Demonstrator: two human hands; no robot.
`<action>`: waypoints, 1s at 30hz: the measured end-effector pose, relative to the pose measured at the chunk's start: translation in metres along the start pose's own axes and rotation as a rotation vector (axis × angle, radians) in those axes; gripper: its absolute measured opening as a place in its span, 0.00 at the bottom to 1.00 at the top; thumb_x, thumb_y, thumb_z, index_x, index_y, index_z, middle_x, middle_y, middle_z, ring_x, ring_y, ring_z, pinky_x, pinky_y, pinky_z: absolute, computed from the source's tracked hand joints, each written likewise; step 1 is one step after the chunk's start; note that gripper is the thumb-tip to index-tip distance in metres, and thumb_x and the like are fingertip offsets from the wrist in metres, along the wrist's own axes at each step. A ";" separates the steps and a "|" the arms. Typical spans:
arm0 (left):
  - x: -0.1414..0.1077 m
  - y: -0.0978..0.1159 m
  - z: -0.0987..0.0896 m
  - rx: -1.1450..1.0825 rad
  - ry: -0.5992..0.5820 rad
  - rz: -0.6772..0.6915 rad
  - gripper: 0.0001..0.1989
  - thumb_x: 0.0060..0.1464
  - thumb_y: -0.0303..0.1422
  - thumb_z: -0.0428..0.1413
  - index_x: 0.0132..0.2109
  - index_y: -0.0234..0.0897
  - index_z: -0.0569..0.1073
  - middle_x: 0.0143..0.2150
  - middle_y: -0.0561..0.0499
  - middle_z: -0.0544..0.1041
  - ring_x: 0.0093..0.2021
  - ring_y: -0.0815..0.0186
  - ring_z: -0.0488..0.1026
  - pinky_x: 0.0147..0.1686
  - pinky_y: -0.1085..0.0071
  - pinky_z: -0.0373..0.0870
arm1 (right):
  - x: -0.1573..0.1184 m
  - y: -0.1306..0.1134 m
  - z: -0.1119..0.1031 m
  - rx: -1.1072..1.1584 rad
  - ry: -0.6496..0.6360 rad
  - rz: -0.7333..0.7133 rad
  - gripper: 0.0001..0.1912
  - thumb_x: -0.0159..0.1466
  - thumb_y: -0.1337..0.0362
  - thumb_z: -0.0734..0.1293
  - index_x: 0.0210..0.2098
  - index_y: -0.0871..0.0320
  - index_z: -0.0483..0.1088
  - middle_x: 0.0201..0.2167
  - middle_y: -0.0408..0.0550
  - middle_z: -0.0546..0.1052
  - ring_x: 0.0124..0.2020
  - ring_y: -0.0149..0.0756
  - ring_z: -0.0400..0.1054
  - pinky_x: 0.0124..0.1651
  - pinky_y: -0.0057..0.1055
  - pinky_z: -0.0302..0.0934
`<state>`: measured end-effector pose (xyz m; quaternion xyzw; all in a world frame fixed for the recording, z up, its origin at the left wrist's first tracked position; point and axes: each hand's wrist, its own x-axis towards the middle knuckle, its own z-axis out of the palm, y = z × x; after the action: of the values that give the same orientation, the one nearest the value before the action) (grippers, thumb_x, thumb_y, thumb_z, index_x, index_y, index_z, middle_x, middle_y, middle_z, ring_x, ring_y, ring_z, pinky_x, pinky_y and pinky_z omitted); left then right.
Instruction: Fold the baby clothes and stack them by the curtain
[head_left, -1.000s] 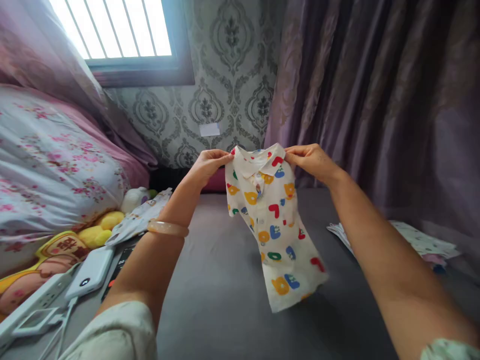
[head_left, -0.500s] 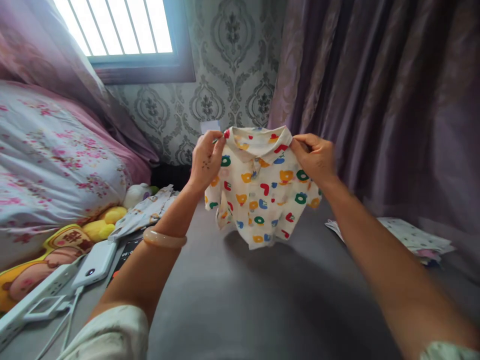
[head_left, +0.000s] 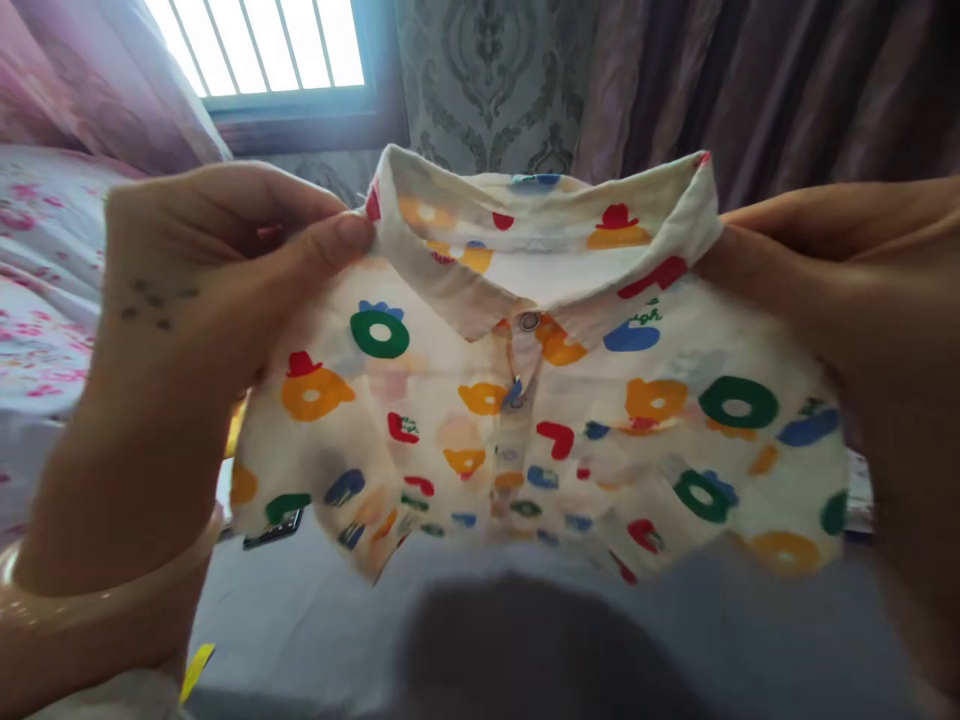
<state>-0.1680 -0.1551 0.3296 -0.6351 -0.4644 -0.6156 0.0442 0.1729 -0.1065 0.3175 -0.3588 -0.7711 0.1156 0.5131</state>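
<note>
A small cream shirt [head_left: 525,400] with colourful bear and ring prints hangs spread out in mid-air, close to the camera. Its collar stands open at the top and a button shows below it. My left hand [head_left: 202,260] pinches the shirt beside the left end of the collar. On the other side, my right hand [head_left: 832,260] grips the shirt by the collar's right end, its fingertips partly hidden by the fabric. The shirt's lower part tips away from me above the grey surface [head_left: 337,640].
A barred window [head_left: 262,45] and patterned wallpaper [head_left: 487,80] are behind. Curtains [head_left: 750,90] hang at the right. Floral bedding [head_left: 37,330] lies at the left. A dark phone [head_left: 274,530] and a yellow strip [head_left: 197,672] show near my left arm.
Both hands have brought the shirt up and much closer to the camera, so it fills the middle of the view. The shirt's lower part now tips farther away.
</note>
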 end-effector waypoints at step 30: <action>-0.135 -0.308 0.240 0.498 -0.762 0.006 0.16 0.66 0.34 0.39 0.46 0.38 0.71 0.41 0.44 0.71 0.43 0.59 0.66 0.47 0.64 0.60 | -0.057 0.286 0.199 -0.987 -0.707 0.218 0.20 0.73 0.56 0.49 0.48 0.54 0.69 0.47 0.53 0.75 0.42 0.40 0.72 0.37 0.30 0.58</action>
<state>-0.1629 0.0970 0.0027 -0.7876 -0.5797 -0.2076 0.0232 0.1355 0.0973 0.0319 -0.5707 -0.8159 -0.0910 -0.0151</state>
